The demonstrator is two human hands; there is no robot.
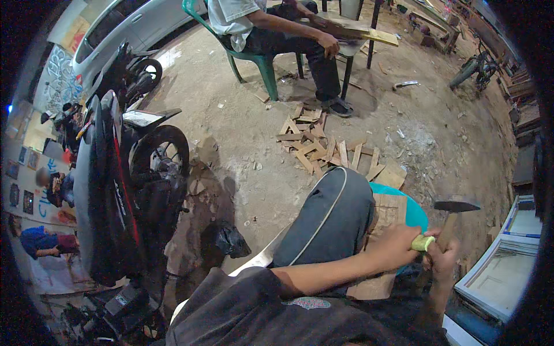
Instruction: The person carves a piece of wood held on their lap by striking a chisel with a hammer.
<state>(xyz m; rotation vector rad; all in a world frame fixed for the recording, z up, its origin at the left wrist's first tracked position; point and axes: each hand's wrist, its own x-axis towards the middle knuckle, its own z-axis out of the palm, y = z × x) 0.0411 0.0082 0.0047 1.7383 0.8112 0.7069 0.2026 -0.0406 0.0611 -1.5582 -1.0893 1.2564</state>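
A seated person works over a carved wooden board [389,209], which lies just right of a dark-trousered knee [329,213]. At the board's right edge, the left hand [397,247] is curled closed around a yellow-green grip [422,243]; from here I cannot tell what tip it has. Beside it, off the board's right side, the right hand [444,258] has its fingers wrapped around the handle of a hammer [457,205], head raised. Wood scraps [316,147] litter the ground beyond the board's far end. The step looks like carving with a struck tool; the next move seems to call for steadying the grip and tapping squarely, knuckles clear.
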